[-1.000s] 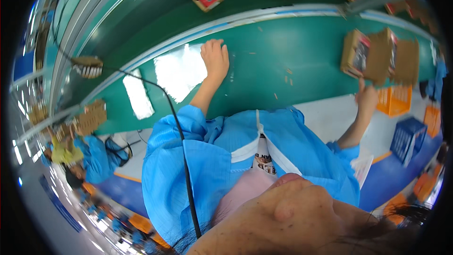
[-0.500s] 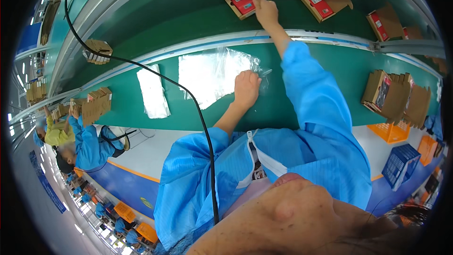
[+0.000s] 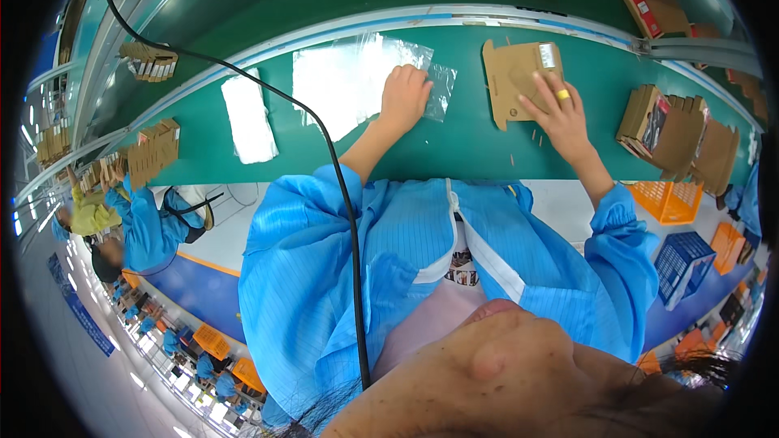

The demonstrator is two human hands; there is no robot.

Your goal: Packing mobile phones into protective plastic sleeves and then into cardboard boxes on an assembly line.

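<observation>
Resting the right hand (image 3: 561, 118), fingers spread wide, on a brown cardboard box (image 3: 510, 73), just ahead-left on the green counter (image 3: 454, 150); across a gap leftward, with the left hand (image 3: 404, 99) curled at a clear plastic bag (image 3: 441, 96), grip impossible to tell.

Tabletop (image 3: 454, 150) is plain green, kinda busy. Narrow white bundle (image 3: 249, 117) over on the left, then a wider spread of plastic bags (image 3: 337, 85) near it. Brown box (image 3: 509, 73) lies flat right of those, tiny scraps (image 3: 533, 136) beside it, open cartons (image 3: 669, 142) toward the right end.
</observation>
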